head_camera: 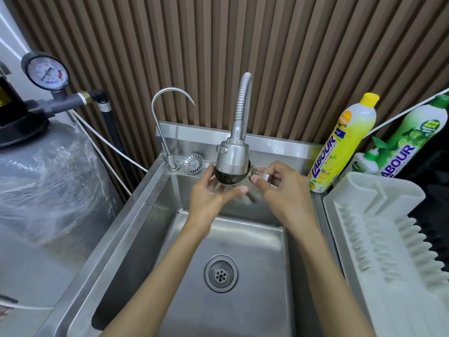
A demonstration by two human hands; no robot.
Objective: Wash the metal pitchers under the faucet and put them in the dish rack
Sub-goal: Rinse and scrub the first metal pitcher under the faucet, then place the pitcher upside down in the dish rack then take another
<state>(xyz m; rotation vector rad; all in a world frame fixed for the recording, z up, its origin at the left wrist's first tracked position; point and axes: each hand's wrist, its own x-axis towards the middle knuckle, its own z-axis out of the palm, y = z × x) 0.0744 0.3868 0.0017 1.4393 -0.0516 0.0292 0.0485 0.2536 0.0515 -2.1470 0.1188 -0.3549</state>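
A small metal pitcher (245,194) is held over the steel sink (136,222), right under the spray head of the flexible faucet (232,155), which hides most of its mouth. My left hand (210,193) wraps the pitcher's body from the left, thumb across the front. My right hand (281,188) pinches the pitcher's handle on the right side. The white dish rack (379,229) stands to the right of the sink with nothing in it. I cannot tell whether water is running.
A thin gooseneck tap (165,132) and a loose strainer (193,162) sit at the sink's back left. Yellow (340,144) and green (410,139) dish-soap bottles stand behind the rack. A wrapped grey tank (46,181) with a pressure gauge (46,72) is at the left.
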